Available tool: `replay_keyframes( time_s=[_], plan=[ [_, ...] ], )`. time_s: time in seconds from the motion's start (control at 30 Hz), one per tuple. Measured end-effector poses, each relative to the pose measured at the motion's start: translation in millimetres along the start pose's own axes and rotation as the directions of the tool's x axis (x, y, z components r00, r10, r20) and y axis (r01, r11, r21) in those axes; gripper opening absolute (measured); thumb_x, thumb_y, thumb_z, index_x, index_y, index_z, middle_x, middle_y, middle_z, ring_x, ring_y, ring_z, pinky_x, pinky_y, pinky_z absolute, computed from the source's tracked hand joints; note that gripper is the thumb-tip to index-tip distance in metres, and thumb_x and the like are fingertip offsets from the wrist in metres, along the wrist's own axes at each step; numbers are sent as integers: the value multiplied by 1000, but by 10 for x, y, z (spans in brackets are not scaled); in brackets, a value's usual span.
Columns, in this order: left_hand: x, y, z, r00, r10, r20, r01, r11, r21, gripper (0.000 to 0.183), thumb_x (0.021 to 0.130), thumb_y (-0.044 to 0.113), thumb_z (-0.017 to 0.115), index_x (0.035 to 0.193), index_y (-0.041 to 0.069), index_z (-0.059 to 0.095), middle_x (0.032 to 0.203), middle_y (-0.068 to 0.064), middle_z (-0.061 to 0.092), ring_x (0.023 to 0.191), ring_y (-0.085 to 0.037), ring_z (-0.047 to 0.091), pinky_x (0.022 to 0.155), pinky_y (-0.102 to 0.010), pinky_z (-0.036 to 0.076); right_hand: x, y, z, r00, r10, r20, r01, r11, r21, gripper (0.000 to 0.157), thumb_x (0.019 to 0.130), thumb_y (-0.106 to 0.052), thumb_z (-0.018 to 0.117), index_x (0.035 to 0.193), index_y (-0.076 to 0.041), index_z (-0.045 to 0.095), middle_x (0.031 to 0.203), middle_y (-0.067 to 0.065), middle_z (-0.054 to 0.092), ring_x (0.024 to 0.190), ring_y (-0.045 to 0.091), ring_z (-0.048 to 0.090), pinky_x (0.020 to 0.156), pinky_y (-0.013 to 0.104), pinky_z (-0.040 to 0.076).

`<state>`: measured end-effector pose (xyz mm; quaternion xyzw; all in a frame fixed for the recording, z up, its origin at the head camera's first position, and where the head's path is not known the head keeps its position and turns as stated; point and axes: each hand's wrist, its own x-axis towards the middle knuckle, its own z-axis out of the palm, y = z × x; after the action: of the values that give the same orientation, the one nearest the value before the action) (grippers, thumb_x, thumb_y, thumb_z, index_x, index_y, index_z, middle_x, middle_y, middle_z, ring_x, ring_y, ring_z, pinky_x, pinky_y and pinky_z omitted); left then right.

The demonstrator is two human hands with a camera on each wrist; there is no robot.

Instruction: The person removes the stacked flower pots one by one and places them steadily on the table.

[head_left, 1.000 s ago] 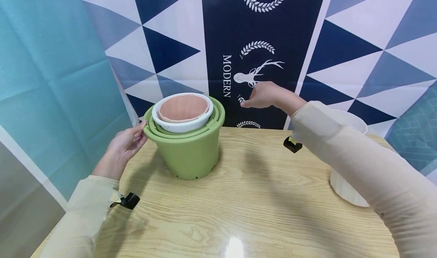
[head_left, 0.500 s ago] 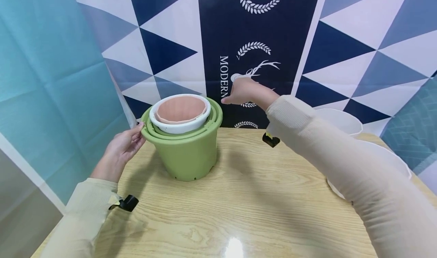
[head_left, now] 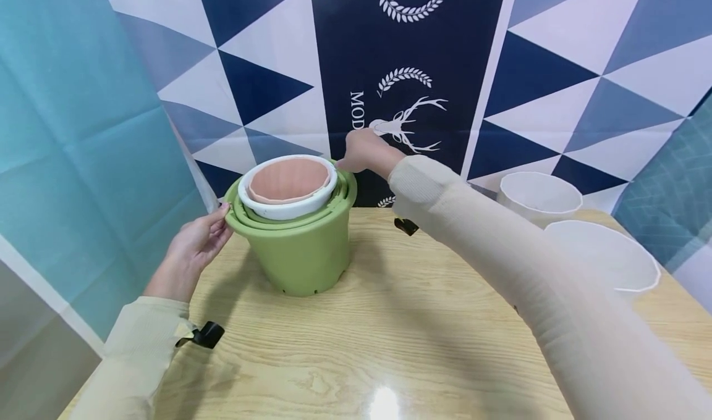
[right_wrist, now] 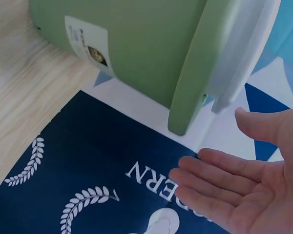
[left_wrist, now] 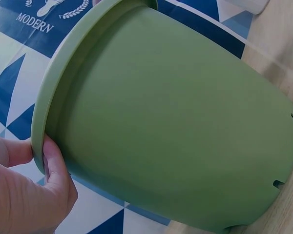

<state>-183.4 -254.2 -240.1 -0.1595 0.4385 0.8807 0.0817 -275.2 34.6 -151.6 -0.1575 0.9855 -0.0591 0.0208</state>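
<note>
A large green flowerpot (head_left: 297,259) stands upright on the table, several pots nested in it. Within it sit another green rim, a white pot (head_left: 280,210) and, innermost, a terracotta-coloured pot (head_left: 289,179). My left hand (head_left: 194,244) pinches the outer green rim at its left side, thumb and fingers on either side of the rim in the left wrist view. Close by the stack's right side is my right hand (head_left: 364,150). In the right wrist view its fingers (right_wrist: 215,178) are extended and apart from the rims, with nothing in the palm.
Two white pots (head_left: 539,191) (head_left: 603,253) stand on the right of the wooden table (head_left: 334,358), partly behind my right sleeve (head_left: 534,272). A patterned cloth (head_left: 423,37) rises behind the table, and a teal cloth (head_left: 72,148) hangs at the left.
My right hand has moved left, from over the table's back to the stack's right rim. The white pots at right have come into fuller view. My left hand keeps its pinch.
</note>
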Motion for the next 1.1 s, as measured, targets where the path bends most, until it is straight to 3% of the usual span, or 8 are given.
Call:
replay_keyframes(
  time_s=[0.07, 0.2, 0.5, 0.67, 0.73, 0.93, 1.1],
  plan=[
    [0, 5, -4, 1000, 1, 2, -1, 1000, -2, 10, 88, 5, 67, 94, 9, 60, 82, -1, 69, 79, -6, 66, 73, -16, 59, 25, -65, 27, 1000, -2, -13, 3, 999, 33, 34, 94, -37, 58, 75, -10, 49, 77, 1, 45, 73, 18, 47, 63, 26, 42],
    [-10, 16, -17, 1000, 5, 1, -5, 1000, -3, 9, 89, 5, 66, 94, 9, 60, 81, -1, 68, 79, -6, 66, 73, -15, 59, 41, -214, 88, 1000, -25, -5, 25, 997, 77, 31, 95, -38, 58, 79, -11, 56, 82, 1, 50, 77, 17, 51, 63, 26, 44],
    [-16, 22, -48, 1000, 14, 3, -14, 1000, -25, 8, 88, 4, 67, 91, 7, 60, 81, -2, 68, 78, -7, 66, 72, -16, 59, 49, -392, 180, 1000, 15, 7, -16, 996, 89, 32, 91, -34, 64, 70, -14, 51, 88, 2, 58, 80, 16, 56, 62, 25, 46],
    [-16, 26, -53, 1000, 13, -14, -13, 1000, -20, 9, 87, 5, 68, 91, 8, 60, 80, -1, 68, 78, -7, 66, 73, -15, 59, 82, -420, 201, 996, 83, -36, -77, 988, 134, 19, 86, -19, 63, 71, -13, 52, 94, 4, 60, 79, 16, 55, 55, 23, 44],
    [-19, 27, -45, 1000, 12, -22, -12, 1000, -12, 11, 87, 5, 69, 92, 8, 60, 81, -1, 68, 78, -6, 66, 73, -15, 59, 96, -444, 211, 991, 116, -64, -106, 984, 142, 9, 83, -16, 64, 80, -11, 57, 98, 6, 61, 81, 17, 57, 56, 23, 48],
    [-15, 15, -17, 1000, 20, -12, -20, 1000, 2, 9, 88, 6, 67, 92, 8, 60, 81, -1, 66, 78, -6, 65, 73, -14, 59, 137, -508, 213, 971, 208, -117, -198, 976, 93, 50, 71, -30, 85, 111, -8, 63, 116, 8, 64, 99, 19, 64, 80, 30, 60],
    [-2, 4, -11, 1000, 19, -13, -19, 1000, 7, 9, 88, 6, 67, 92, 8, 60, 81, -1, 65, 78, -6, 65, 74, -14, 59, 145, -502, 224, 965, 234, -116, -221, 968, 115, 36, 72, -21, 82, 102, -9, 66, 108, 7, 65, 91, 19, 64, 71, 27, 60]
  ],
)
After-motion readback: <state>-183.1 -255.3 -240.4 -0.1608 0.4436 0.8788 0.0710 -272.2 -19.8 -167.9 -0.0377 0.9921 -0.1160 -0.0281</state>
